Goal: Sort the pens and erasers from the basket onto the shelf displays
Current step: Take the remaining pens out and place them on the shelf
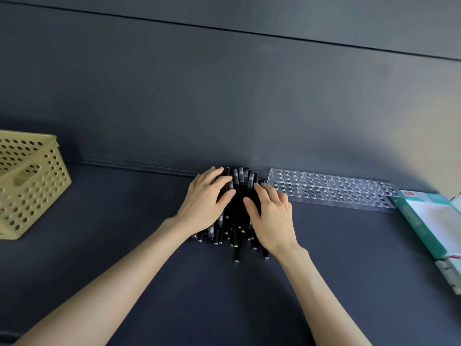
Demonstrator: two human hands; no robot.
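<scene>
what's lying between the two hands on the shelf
A pile of black pens lies between the left hand and the right hand. Both hands touch its sides. The head view shows this.

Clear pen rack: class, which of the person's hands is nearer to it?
Right. The right hand rests on the pens, beside the end of the rack; the left hand lies on the pens' other side, farther off.

- Bare shelf (124,208) lies wide between the basket (32,186), far left, and the heap of pens (239,196).
- The back wall (224,108) blocks directly behind the pens.
- A clear pen rack (331,189) stands just right of the heap; a green box (429,221) closes the right edge.
</scene>
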